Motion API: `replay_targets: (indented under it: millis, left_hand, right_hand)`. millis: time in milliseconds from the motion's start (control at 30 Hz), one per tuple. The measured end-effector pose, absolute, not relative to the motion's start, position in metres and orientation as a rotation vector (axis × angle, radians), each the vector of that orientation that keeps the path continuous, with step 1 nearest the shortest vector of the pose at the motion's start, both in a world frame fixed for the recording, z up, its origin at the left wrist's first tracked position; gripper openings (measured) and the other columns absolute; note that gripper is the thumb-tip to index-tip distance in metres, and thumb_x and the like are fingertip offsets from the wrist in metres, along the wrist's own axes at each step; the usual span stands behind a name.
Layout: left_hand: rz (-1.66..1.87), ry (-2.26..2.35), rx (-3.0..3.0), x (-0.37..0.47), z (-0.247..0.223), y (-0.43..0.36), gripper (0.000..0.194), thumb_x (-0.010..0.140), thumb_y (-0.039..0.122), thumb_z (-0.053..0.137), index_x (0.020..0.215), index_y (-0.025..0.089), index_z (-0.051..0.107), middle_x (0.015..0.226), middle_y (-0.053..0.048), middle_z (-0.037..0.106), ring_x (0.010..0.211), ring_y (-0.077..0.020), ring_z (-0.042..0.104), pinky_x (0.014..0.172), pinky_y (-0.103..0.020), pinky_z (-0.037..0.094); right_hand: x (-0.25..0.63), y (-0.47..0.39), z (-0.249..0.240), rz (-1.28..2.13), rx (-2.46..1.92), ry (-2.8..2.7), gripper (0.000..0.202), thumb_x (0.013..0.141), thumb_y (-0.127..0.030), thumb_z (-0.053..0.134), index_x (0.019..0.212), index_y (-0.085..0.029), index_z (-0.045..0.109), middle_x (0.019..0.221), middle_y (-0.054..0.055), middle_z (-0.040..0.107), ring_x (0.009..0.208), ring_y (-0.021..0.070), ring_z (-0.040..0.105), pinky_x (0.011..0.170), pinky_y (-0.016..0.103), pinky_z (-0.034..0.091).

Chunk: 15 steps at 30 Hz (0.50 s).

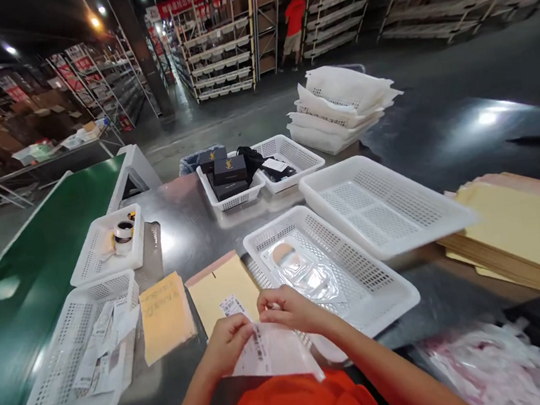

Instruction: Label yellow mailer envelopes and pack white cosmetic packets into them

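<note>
My left hand (228,345) and my right hand (286,308) are close together at the table's near edge. Both pinch the upper edge of a whitish translucent bag (280,351) that bears a printed label. Behind them lies a yellow padded envelope (224,289) with a barcode label (234,307) on its lower part. Just right of my right hand, a white perforated basket (368,295) holds clear plastic packs (302,270), one with a beige round piece. An orange-yellow envelope stack (166,315) rests to the left.
Left are baskets with tape rolls (124,232) and label slips (103,345), beside a green conveyor (49,234). Black boxes (230,169) sit in a back basket. Lined baskets (341,106) are stacked behind an unfilled basket (382,203). Yellow envelopes (526,225) are piled right. A person (295,21) stands by shelves.
</note>
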<state>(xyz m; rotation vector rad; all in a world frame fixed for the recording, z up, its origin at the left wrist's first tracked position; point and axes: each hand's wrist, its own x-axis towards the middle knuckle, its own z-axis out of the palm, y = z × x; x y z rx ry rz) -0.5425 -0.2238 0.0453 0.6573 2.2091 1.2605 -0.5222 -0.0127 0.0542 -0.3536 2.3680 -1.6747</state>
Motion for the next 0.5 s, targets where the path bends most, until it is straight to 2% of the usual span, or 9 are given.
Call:
replay_targets:
  millis: [100,200,267,367,433,500]
  left_hand:
    - [1.129,2.265,0.677,-0.541,0.051,-0.224,0.034,0.088,0.038,0.045,0.061,0.019,0.050,0.059,0.002,0.050,0.060,-0.0133,0.044,0.058,-0.026,0.030]
    - [0.971,2.303,0.752,-0.537,0.058,-0.221,0.032,0.089,0.035,0.044,0.061,0.019,0.050,0.063,0.000,0.053,0.063,-0.0143,0.047,0.059,-0.027,0.029]
    - [0.987,2.292,0.736,-0.537,0.056,-0.219,0.034,0.090,0.036,0.043,0.061,0.019,0.050,0.062,0.001,0.053,0.062,-0.0141,0.047,0.059,-0.026,0.030]
    - [1.174,2.368,0.538,-0.544,0.046,-0.233,0.038,0.087,0.044,0.047,0.058,0.019,0.049,0.058,0.002,0.050,0.060,-0.0136,0.046,0.057,-0.025,0.031]
    - [1.373,2.465,0.276,-0.552,0.038,-0.257,0.038,0.079,0.051,0.056,0.058,0.019,0.053,0.055,0.002,0.051,0.058,-0.0141,0.047,0.056,-0.025,0.035]
    - [1.579,2.555,-0.089,-0.560,0.030,-0.289,0.039,0.070,0.056,0.064,0.062,0.019,0.059,0.054,0.003,0.054,0.058,-0.0155,0.050,0.056,-0.026,0.041]
  right_hand:
    - [-0.517,-0.004,0.052,-1.552,-0.305,2.348,0.021,0.072,-0.040,0.067,0.075,-0.019,0.065,0.053,-0.008,0.039,0.053,0.0097,0.034,0.053,0.023,0.024]
    - [-0.511,-0.006,0.051,-1.552,-0.311,2.211,0.021,0.075,-0.036,0.062,0.063,-0.019,0.058,0.051,-0.006,0.042,0.054,0.0103,0.037,0.052,0.023,0.026]
    - [-0.507,-0.007,0.051,-1.622,-0.325,2.162,0.023,0.076,-0.037,0.060,0.061,-0.019,0.056,0.051,-0.006,0.042,0.053,0.0102,0.037,0.052,0.024,0.026]
    - [-0.495,0.016,0.046,-1.855,-0.201,2.238,0.028,0.077,-0.041,0.061,0.061,-0.018,0.056,0.058,-0.004,0.048,0.058,0.0110,0.043,0.056,0.024,0.032]
    - [-0.477,0.053,0.039,-2.171,0.252,2.324,0.033,0.077,-0.048,0.062,0.066,-0.018,0.057,0.060,-0.003,0.051,0.057,0.0110,0.045,0.054,0.025,0.034]
    - [-0.446,0.098,0.030,-2.446,1.094,2.363,0.037,0.079,-0.053,0.060,0.074,-0.017,0.057,0.058,-0.003,0.049,0.050,0.0092,0.043,0.048,0.026,0.031]
